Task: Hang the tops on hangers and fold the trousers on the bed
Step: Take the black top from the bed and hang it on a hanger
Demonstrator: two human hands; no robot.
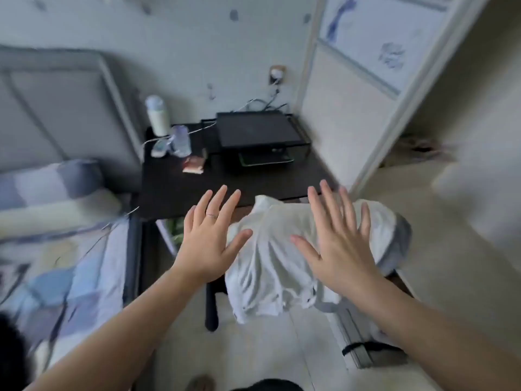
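Grip wide open on left hand (210, 235) and right hand (338, 241), splayed, holding nothing, poised over white top (267, 266) draped before tabletop (169, 187). Likely soft, light, floppy; best pinched at shoulders.

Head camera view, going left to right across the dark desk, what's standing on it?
From the left: white bottle → clear plastic bottle → black stand.

A black desk (174, 187) holds a white bottle (157, 115), a clear bottle (180, 141) and a black stand (256, 129). Left of the desk, a bed (70, 277) carries pillows (50, 179).
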